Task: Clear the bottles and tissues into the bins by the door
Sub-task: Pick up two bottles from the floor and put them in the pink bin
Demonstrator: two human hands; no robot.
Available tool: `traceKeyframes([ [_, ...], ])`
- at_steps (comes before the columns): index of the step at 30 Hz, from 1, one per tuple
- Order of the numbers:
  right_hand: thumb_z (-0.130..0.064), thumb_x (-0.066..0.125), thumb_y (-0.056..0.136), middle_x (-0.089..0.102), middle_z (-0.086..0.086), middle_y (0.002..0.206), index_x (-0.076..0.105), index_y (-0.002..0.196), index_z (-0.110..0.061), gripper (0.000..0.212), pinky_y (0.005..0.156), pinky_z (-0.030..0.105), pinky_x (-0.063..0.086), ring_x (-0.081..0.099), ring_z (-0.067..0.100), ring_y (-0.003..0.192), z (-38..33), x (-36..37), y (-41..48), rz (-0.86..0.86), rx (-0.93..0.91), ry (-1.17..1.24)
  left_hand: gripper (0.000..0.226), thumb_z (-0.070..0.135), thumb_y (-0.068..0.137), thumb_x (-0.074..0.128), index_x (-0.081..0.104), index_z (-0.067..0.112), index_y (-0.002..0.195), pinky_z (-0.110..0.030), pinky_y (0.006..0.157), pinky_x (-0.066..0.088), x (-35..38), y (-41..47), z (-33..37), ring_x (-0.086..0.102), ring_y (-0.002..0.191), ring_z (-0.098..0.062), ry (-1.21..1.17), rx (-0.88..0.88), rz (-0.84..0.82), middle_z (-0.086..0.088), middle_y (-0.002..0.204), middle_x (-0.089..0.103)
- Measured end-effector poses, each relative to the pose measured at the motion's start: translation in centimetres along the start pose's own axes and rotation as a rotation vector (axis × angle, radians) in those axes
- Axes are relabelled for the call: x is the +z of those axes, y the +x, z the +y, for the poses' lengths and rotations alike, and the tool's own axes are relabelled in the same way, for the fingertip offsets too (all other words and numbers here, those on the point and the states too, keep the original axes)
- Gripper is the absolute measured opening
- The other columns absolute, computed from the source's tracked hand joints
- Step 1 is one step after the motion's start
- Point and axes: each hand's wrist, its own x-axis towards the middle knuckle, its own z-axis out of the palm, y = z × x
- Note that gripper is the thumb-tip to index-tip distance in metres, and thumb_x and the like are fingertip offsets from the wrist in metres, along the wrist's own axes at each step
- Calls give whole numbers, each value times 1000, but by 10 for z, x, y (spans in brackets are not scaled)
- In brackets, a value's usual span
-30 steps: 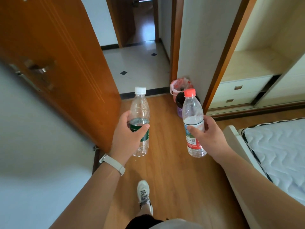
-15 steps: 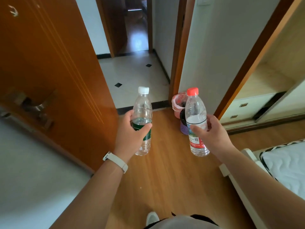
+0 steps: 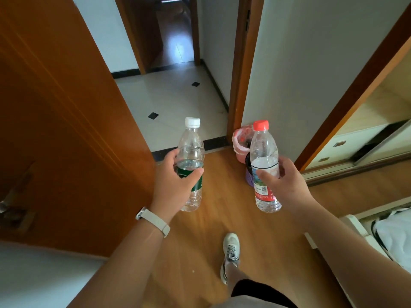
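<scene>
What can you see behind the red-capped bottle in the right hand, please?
Behind the red-capped bottle stand two bins on the floor: a pink-bagged bin and a purple bin. The bottle covers part of both, so their contents cannot be seen.

Left grip (image 3: 175, 185) round white-capped bottle (image 3: 191, 143), right grip (image 3: 287, 185) round red-capped bottle (image 3: 263, 147)
</scene>
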Motion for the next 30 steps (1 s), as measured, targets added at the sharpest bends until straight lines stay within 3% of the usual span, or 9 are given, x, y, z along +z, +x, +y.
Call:
traceKeyframes([
  [4, -44, 68, 84, 50, -14, 107, 42, 135, -24, 61, 77, 28, 49, 53, 10, 93, -9, 10, 64, -21, 18, 24, 67, 37, 78, 77, 43, 32, 135, -27, 81, 55, 16, 61, 4, 58, 108, -11, 31, -42, 2, 13, 121, 56],
  [11, -44, 68, 84, 52, -17, 105, 41, 137, -25, 62, 75, 27, 48, 55, 8, 91, -25, -3, 174, -61, 30, 95, 60, 37, 78, 77, 45, 37, 128, -23, 76, 55, 53, 159, 31, 60, 107, -13, 41, -53, -24, 11, 121, 58],
  [15, -47, 69, 83, 51, -26, 92, 42, 133, -28, 60, 60, 16, 44, 56, 0, 75, -30, -9, 222, -62, 45, 122, 65, 38, 78, 77, 43, 36, 133, -27, 80, 58, 72, 199, 40, 60, 109, -15, 45, -33, -36, 10, 123, 57],
  [18, -46, 69, 83, 50, -27, 91, 43, 132, -27, 59, 56, 13, 41, 54, -2, 74, -34, -12, 243, -53, 36, 127, 67, 39, 78, 77, 42, 36, 135, -30, 81, 59, 80, 224, 47, 60, 111, -18, 59, -43, -55, 10, 124, 57],
  [21, -45, 69, 83, 52, -20, 103, 41, 136, -25, 63, 62, 13, 43, 56, 4, 82, -37, -15, 259, -49, 45, 116, 67, 38, 79, 76, 41, 36, 136, -24, 78, 57, 89, 252, 54, 59, 112, -17, 75, -33, -59, 10, 127, 56],
  [23, -45, 69, 84, 53, -13, 112, 41, 137, -24, 64, 68, 19, 47, 55, 7, 90, -38, -15, 272, -46, 76, 137, 66, 38, 80, 75, 40, 36, 136, -30, 82, 58, 96, 270, 57, 58, 112, -17, 66, -21, -78, 9, 127, 55],
  [27, -42, 70, 84, 54, -9, 111, 43, 136, -21, 62, 81, 33, 51, 58, 16, 98, -45, -14, 295, 5, 124, 154, 64, 41, 83, 72, 38, 36, 137, -39, 86, 58, 111, 309, 55, 58, 113, -16, 60, 5, -138, 9, 127, 55],
  [30, -41, 70, 83, 57, -6, 112, 45, 133, -20, 60, 79, 32, 51, 57, 15, 94, -50, -13, 316, 59, 142, 146, 62, 42, 84, 70, 39, 34, 137, -37, 84, 58, 124, 343, 54, 58, 111, -14, 73, 42, -181, 8, 125, 55],
])
